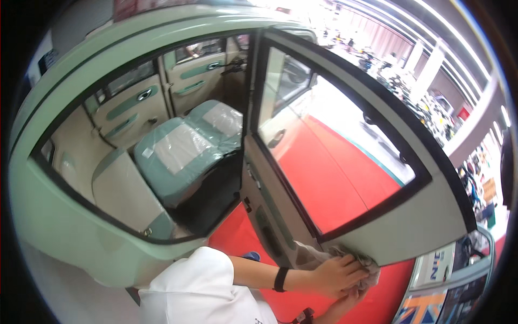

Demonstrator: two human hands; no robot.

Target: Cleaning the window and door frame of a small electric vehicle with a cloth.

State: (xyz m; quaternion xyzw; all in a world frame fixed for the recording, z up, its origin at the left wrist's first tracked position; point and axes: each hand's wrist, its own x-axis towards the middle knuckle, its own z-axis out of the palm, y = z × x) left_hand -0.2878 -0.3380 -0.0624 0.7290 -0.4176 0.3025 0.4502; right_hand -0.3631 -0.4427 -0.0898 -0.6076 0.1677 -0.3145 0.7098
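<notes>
Gripping a crumpled grey cloth (372,276) with the left hand (340,275), with fingers bent over the bunched fabric and kept close together, and with a black band (280,279) around the wrist. Touching the same cloth from just underneath with the right hand (348,305), partly covered by the left; impossible to tell its exact closure. Holding the cloth at the near edge of a swung-open car door (402,227), just beside a corner of the black window frame (375,209), with a loose end trailing toward the beige and green inner panel (275,200). Leaving open room below and beside the hands over a red floor covering (391,291), bounded at far right by upright display boards (431,267). Showing, to the left, a wide, dark-edged doorway in the pale green car body (70,216), with plastic-wrapped seats (183,146) inside, well apart from both hands.
</notes>
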